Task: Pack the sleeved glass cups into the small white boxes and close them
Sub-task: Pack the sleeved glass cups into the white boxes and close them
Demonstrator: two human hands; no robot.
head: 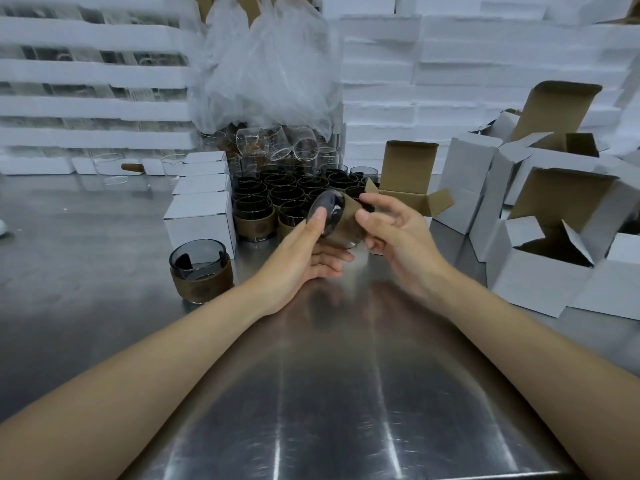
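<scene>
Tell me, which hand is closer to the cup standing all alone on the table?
Left. The left hand is right of the lone cup; the right hand is farther right, beyond the held cup.

Forearms [180, 344], left hand [301, 261] and right hand [398, 237] are bare.

We see a table [329, 410] of brushed metal, smooth and shiny, streaked with reflections. The held cup [330, 206] is smoky, glossy glass wrapped in a matt brown sleeve [344, 230]. The small boxes [199, 220] are cardboard, matt white outside and raw brown inside. Behind them we find crinkled clear plastic bags [266, 64], shiny, and white foam slabs [485, 81] with rough, grainy edges.
</scene>
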